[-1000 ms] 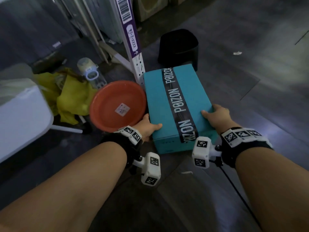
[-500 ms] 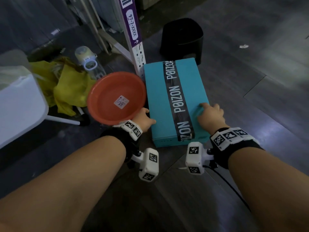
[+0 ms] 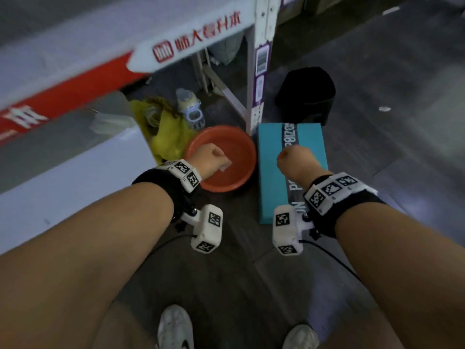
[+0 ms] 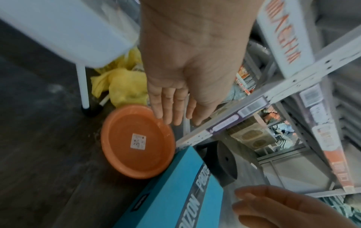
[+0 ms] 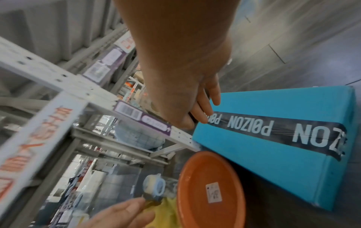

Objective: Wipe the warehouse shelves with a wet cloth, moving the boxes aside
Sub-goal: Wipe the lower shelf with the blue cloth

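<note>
Teal box (image 3: 271, 157) rests on the floor beside the orange basin (image 3: 241, 157); left hand (image 3: 206, 161) and right hand (image 3: 297, 159) hang relaxed, empty, so next a wrung cloth is needed.

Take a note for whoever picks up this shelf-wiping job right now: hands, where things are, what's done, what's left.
Left hand: open, empty, over the orange basin.
Right hand: loose, empty, above the teal box.
The box lies on the floor beside the basin, by the shelf upright. There is a yellow bundle behind the basin; I can't tell if it's the cloth.
Done: the box is off the shelf.
Left: get the cloth, wipe the shelves.
</note>
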